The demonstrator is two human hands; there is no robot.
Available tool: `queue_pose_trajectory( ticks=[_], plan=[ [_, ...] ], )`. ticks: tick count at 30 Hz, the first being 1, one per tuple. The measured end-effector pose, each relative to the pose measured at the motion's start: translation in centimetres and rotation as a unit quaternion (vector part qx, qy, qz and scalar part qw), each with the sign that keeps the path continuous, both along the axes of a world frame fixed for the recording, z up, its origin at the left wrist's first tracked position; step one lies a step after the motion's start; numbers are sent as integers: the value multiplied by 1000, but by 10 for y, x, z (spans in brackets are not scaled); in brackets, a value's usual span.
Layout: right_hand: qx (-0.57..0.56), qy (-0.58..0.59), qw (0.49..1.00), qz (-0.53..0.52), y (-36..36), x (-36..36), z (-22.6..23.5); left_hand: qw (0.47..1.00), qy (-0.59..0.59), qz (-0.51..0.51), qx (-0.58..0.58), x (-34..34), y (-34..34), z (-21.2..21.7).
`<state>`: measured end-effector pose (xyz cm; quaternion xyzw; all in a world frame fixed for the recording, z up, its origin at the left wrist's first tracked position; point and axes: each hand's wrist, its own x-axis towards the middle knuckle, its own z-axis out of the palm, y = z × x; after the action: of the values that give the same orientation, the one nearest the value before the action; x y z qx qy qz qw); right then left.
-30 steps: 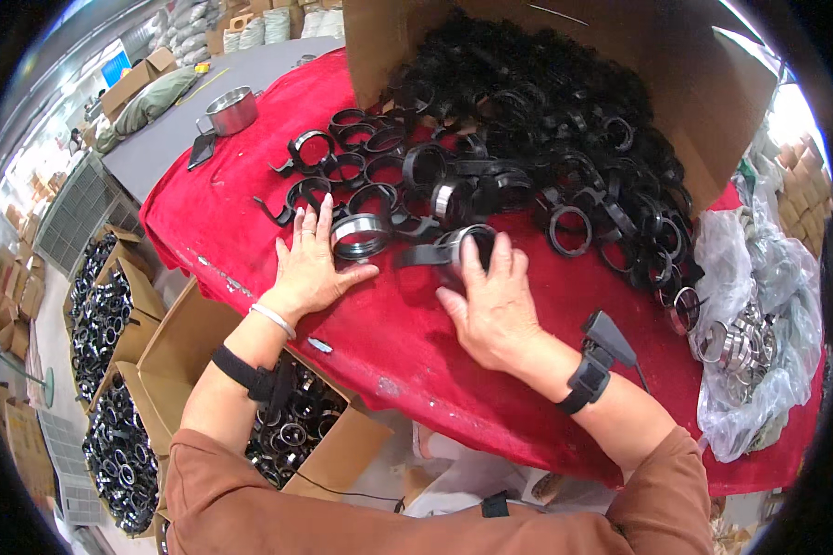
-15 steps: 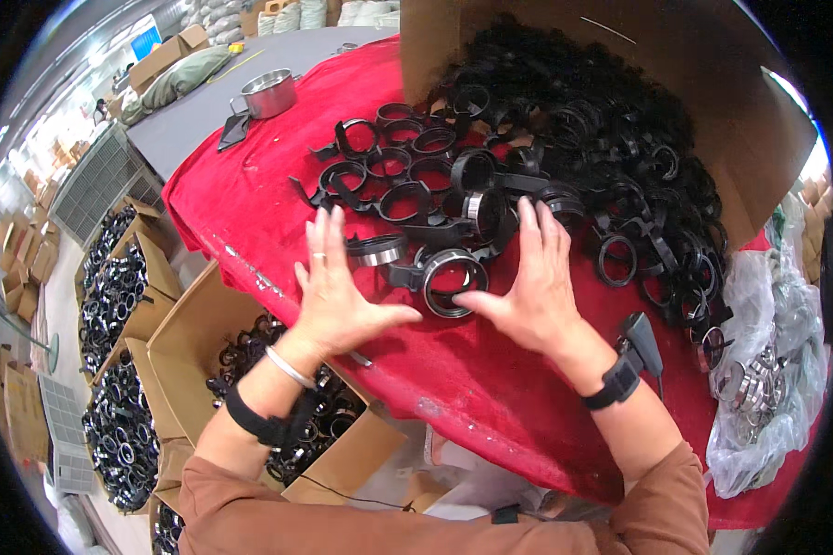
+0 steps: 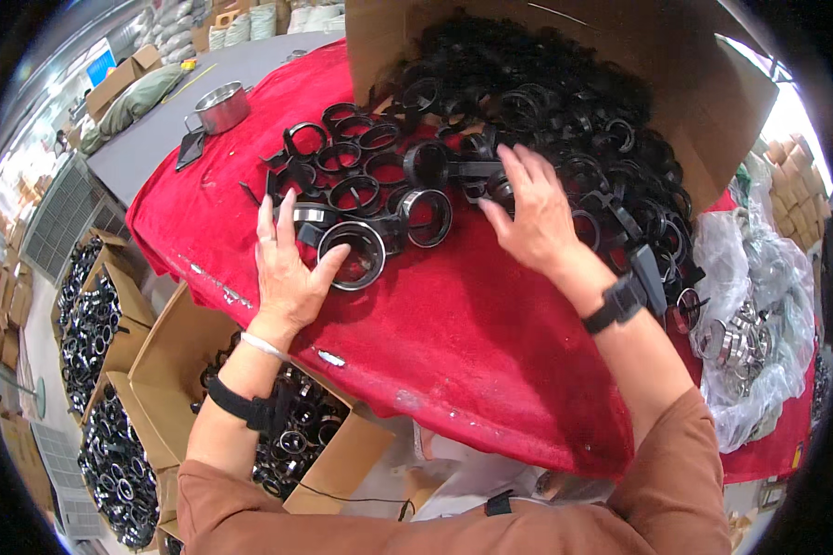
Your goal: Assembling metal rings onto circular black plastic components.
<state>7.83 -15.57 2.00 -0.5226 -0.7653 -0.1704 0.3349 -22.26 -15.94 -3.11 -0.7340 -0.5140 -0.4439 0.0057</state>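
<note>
My left hand [image 3: 289, 270] lies against a black ring clamp [image 3: 352, 255] with a shiny inner rim. Its thumb crosses the rim and its fingers stay spread beside a second clamp [image 3: 313, 214] with a silver band. My right hand [image 3: 539, 215] reaches to the edge of the big heap, fingers and thumb apart, next to a dark clamp [image 3: 501, 188] it partly covers. Between the hands another ring clamp [image 3: 427, 218] stands tilted. Several more black clamps [image 3: 354, 195] lie loosely grouped behind my left hand.
A cardboard box [image 3: 713, 111] lies behind the heap of black clamps [image 3: 546, 83] on red cloth [image 3: 472, 342]. A metal cup [image 3: 220, 109] stands far left. Plastic bags with metal bands [image 3: 740, 338] sit at right. Boxes of clamps [image 3: 333, 421] stand below the table's left edge.
My hands have moved farther apart. The left has gone leftward with the front clamps; the right has moved up to the heap's edge. The whole view has shifted slightly.
</note>
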Motion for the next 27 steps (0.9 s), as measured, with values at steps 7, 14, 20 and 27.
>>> queue_pose_trajectory(
  ticks=[7,14,20,27],
  plan=[
    [-52,19,998,-14,62,3,8,987,100,26,-123,6,-16,-2],
    [-212,-81,973,-30,102,-37,12,988,115,12,-105,5,-15,0],
    [-298,-141,942,-58,96,4,17,987,125,22,-102,3,-17,-1],
    [-211,-171,962,18,43,74,14,989,122,9,-86,6,-13,-8]
  ],
)
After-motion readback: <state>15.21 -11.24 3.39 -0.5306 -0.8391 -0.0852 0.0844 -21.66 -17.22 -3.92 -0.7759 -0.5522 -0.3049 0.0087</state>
